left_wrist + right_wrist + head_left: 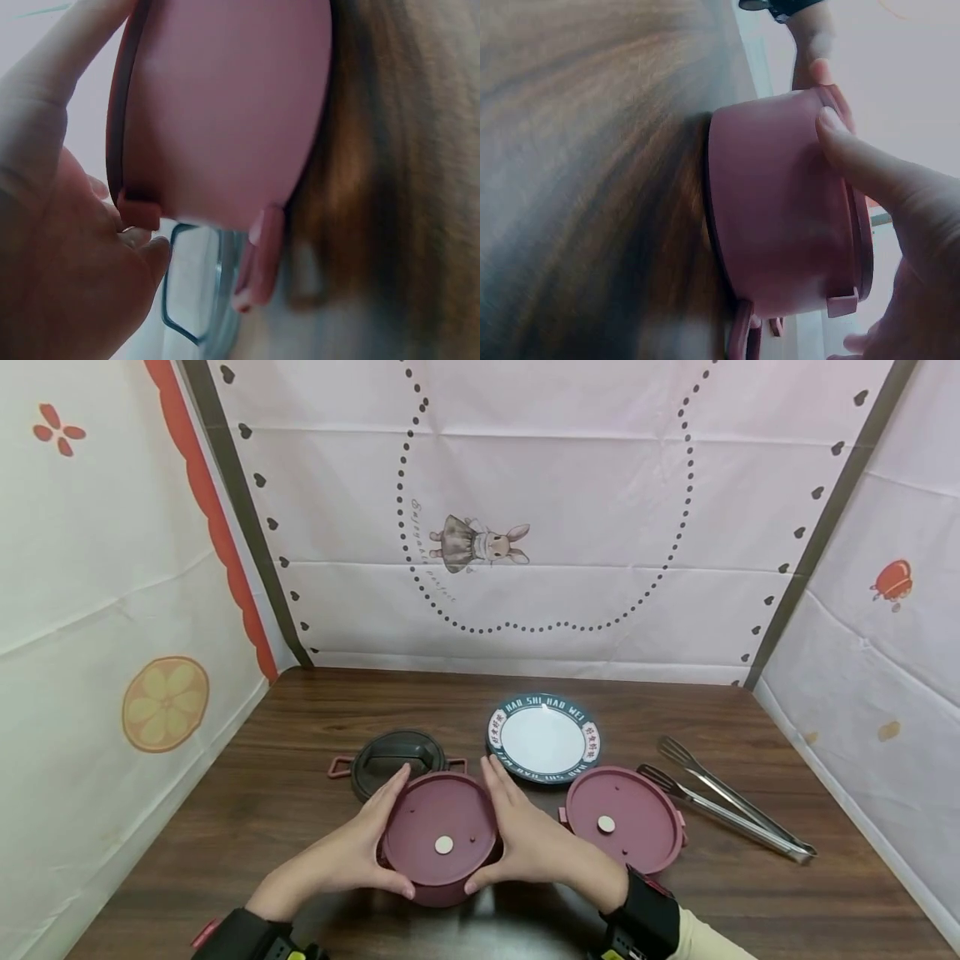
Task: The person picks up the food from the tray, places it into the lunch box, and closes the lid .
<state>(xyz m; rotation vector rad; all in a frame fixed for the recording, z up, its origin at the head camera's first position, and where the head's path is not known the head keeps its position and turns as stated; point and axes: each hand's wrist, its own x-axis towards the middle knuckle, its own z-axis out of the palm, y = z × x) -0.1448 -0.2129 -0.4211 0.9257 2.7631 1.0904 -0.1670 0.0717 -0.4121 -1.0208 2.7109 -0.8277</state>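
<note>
Lower centre: my left hand (352,852) and right hand (536,843) clasp the lidded pink container (442,839), its contents hidden. At right I see a second pink container (622,818), also closed; the plate (543,741) above holds nothing.

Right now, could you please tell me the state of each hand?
Left hand: holding the left side of the round maroon plastic lidded container.
Right hand: holding its right side.
</note>
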